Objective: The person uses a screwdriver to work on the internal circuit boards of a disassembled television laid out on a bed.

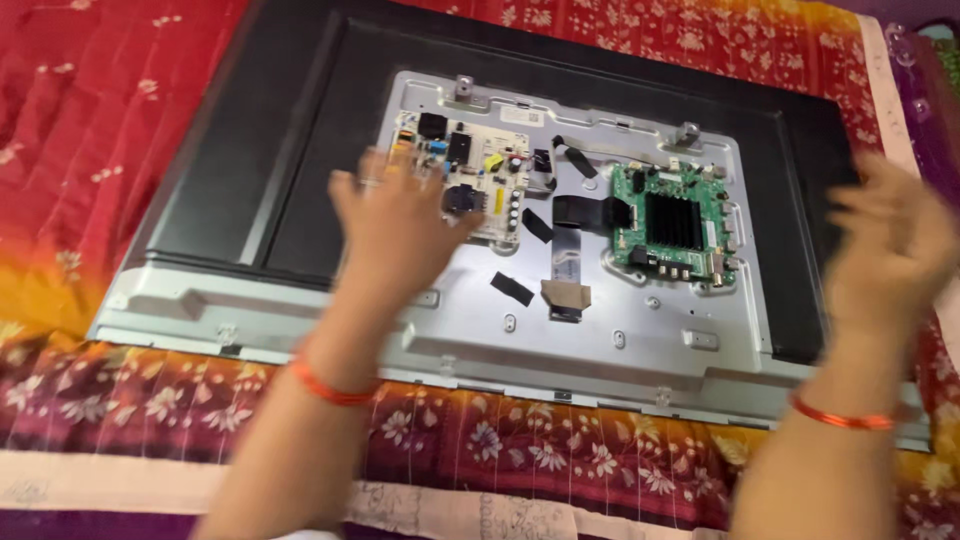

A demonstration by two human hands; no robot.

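My left hand (395, 225) hovers spread and empty over the pale power board (465, 175) on the opened television back (300, 180), which lies flat on a patterned bedspread (120, 100). My right hand (890, 250), blurred, open, holds nothing beside the panel's right edge; the green main board (670, 225) lies between them, nearer the left.

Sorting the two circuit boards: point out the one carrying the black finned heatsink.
The green circuit board, right of the pale board; only it carries a black finned heatsink.
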